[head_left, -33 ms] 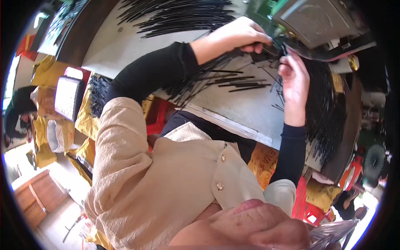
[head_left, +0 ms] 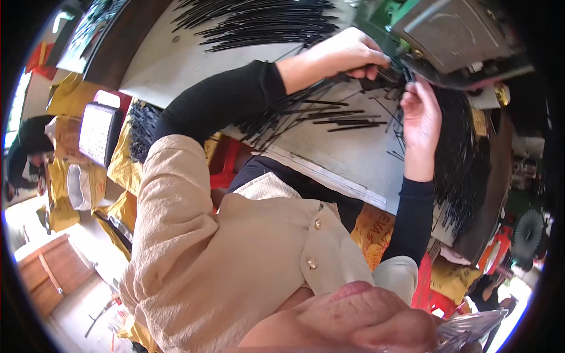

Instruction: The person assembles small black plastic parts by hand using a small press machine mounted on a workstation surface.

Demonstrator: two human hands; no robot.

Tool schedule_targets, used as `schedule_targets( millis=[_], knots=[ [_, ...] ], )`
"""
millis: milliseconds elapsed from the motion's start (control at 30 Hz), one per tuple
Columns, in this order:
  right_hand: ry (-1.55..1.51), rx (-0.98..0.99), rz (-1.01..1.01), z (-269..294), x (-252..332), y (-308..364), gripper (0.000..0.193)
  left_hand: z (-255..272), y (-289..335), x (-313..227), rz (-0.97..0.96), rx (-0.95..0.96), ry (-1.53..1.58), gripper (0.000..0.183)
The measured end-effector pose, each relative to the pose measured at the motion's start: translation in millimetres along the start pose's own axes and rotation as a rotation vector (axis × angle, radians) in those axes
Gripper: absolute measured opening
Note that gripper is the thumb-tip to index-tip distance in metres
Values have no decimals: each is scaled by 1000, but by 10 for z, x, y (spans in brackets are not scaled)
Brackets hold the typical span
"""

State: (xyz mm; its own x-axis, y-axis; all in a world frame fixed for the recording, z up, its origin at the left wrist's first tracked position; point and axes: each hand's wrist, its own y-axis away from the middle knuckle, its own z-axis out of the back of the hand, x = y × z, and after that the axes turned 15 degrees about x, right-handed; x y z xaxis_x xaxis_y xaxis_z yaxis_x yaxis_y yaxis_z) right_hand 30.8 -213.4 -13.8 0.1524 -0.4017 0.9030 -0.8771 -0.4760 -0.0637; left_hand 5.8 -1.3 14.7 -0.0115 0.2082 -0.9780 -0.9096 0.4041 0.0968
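Note:
Both my hands meet at the front of a green and grey machine. My left hand comes in from the left, fingers curled and closed beside the machine's dark working area; what they pinch is too small and dark to name. My right hand is raised on the other side, its fingertips pressed together at a small dark piece that I cannot make out. Below and between the hands, loose black strips lie scattered on the pale tabletop.
A large bundle of black strips lies at the far side. Another heap hangs along the table's right side. Yellow sacks and a white-faced box stand at left, a fan at far right.
The whole view has shifted slightly, with table and machine a little farther right. My hands keep nearly the same pose at the machine.

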Motion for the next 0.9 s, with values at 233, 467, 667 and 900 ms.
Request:
schedule_targets(
  millis=[233,467,667,900],
  knots=[
    [-112,102,-34,-50,-74,-4,21,-168,144,-20,-15,171,-23,30],
    [-89,71,-7,18,-64,-37,20,454,419,-7,-4,-38,-927,24],
    [-115,121,-33,-22,-97,-49,20,720,739,220,191,-170,-1309,18],
    [-108,120,-49,-17,-102,-34,20,576,632,416,0,-137,-1190,16]
  ],
)
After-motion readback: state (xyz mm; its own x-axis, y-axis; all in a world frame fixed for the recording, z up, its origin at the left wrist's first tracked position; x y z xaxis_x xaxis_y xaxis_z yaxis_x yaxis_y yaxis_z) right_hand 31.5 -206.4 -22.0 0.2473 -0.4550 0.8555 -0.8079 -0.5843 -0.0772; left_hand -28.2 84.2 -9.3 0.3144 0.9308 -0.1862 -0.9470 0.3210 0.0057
